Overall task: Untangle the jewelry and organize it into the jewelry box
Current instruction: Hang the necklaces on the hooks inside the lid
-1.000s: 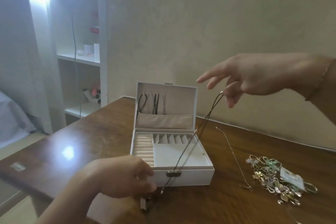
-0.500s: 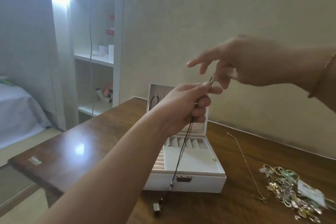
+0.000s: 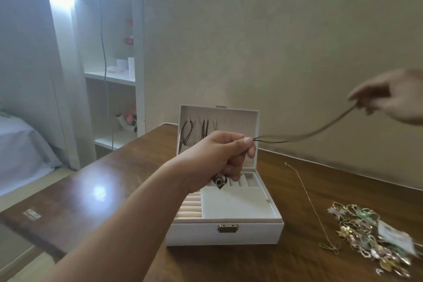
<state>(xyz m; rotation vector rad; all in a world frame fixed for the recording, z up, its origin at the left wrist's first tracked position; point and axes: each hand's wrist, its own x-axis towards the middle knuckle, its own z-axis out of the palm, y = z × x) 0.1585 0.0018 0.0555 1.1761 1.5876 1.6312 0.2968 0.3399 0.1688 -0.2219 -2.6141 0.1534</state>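
Note:
A white jewelry box (image 3: 225,233) stands open on the brown table, with dark cord necklaces hanging on hooks inside its lid (image 3: 238,119). My left hand (image 3: 219,155) is raised in front of the lid and pinches a dark cord necklace (image 3: 304,135) near one end. Its square pendant (image 3: 219,182) dangles below my palm. My right hand (image 3: 393,101), blurred at the right edge, pinches the cord's other end, so the cord is stretched between both hands above the table.
A thin gold chain (image 3: 311,204) lies stretched on the table right of the box. A tangled pile of gold and green jewelry (image 3: 370,236) lies at the right front. White shelves (image 3: 109,75) stand at the back left; the table (image 3: 96,192) ends at the left.
My right hand has swung out to the right, pulling the cord sideways. My left hand stays raised on the cord, and the pendant has risen off the table to just under my palm.

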